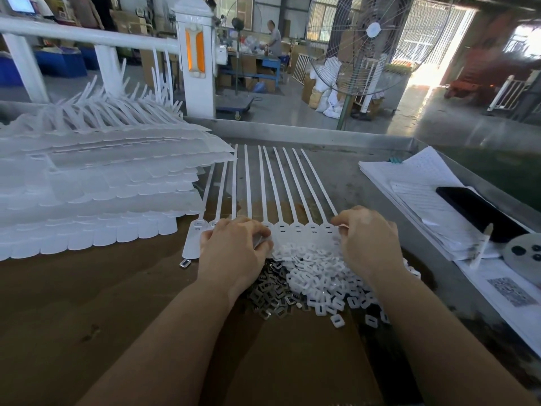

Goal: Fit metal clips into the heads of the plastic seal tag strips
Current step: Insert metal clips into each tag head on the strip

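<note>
The white seal tag strips (295, 230) lie flat before me in one joined row, heads near me, thin tails pointing away. The grey metal clips (272, 300) are heaped just below the heads, beside white plastic pieces.

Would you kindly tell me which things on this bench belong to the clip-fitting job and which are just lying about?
Job:
row of white plastic seal tag strips
pile of grey metal clips
heap of white plastic rectangular rings
stacked white strip sheets

Lying about:
black phone
white paper sheets
grey round disc
</note>
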A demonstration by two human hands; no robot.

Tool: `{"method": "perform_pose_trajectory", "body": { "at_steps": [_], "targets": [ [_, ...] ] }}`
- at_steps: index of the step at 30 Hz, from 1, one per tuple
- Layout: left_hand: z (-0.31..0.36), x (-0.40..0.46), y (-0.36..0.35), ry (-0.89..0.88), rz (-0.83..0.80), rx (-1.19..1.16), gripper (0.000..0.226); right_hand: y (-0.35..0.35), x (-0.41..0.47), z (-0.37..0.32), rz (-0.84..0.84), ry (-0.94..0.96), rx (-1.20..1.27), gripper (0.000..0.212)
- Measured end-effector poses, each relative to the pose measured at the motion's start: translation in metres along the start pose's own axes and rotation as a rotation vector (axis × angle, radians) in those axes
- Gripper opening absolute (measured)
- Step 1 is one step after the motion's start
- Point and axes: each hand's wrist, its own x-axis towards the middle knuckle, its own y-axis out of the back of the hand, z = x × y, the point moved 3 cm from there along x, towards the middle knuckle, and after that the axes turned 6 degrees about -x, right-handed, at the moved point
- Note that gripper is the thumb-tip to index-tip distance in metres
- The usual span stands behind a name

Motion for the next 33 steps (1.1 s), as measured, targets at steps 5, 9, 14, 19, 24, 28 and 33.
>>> {"method": "perform_pose_trajectory", "body": {
  "at_steps": [5,9,14,19,24,28,33],
  "targets": [
    [0.000,0.000,-0.001,0.008,-0.003,0.005,0.022,0.012,-0.010,-0.035,0.091,0.135,0.142,0.028],
    [0.001,0.000,-0.002,0.013,0.012,0.028,0.022,0.012,-0.018,-0.053,0.112,0.211,0.208,0.024],
    [0.001,0.001,-0.002,0.000,0.011,0.028,0.023,0.003,-0.022,-0.053,0.110,0.208,0.270,0.022],
    [0.002,0.000,-0.001,-0.001,0.012,0.027,0.022,0.001,-0.025,-0.052,0.177,0.220,0.343,0.018],
    [0.002,0.000,-0.001,0.003,0.004,0.033,0.022,-0.005,-0.029,-0.052,0.155,0.239,0.346,0.019],
    [0.003,-0.001,0.000,0.006,0.008,0.018,0.020,-0.007,-0.031,-0.051,0.162,0.246,0.335,0.018],
    [0.004,-0.001,0.001,0.004,-0.024,0.029,0.026,-0.008,-0.032,-0.050,0.185,0.270,0.342,0.016]
  ]
}}
